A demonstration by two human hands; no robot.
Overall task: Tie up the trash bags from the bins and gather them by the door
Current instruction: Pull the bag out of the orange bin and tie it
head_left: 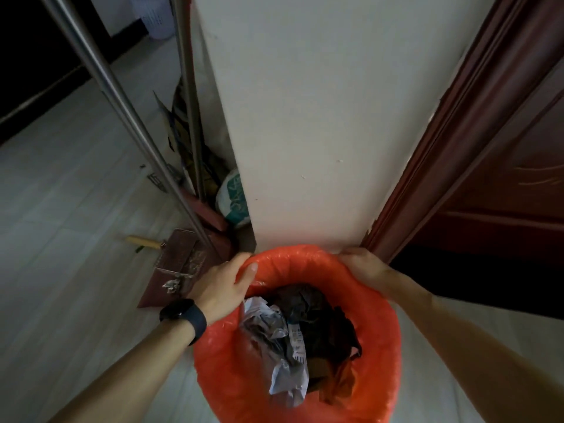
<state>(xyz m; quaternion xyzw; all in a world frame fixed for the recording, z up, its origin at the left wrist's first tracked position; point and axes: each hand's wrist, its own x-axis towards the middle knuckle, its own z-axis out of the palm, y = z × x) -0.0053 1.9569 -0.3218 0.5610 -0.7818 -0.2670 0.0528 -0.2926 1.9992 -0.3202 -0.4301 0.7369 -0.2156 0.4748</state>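
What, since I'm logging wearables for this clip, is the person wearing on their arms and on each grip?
No sleeves show: both forearms are bare to the frame's edge. The left wrist carries a black watch with a dark round face on a broad black strap. The left grip and right grip are ungloved, and nothing shows on the right wrist. The picture is too dim to tell rings.

**Dim, wide-angle view**

Weak, cool light is spread over the white wall point(305, 102); the upper left corner is lost in black. The orange trash bag point(381, 331) is rendered vividly. The door frame point(442, 148) is bent outward, and the bottom corners are blurred.
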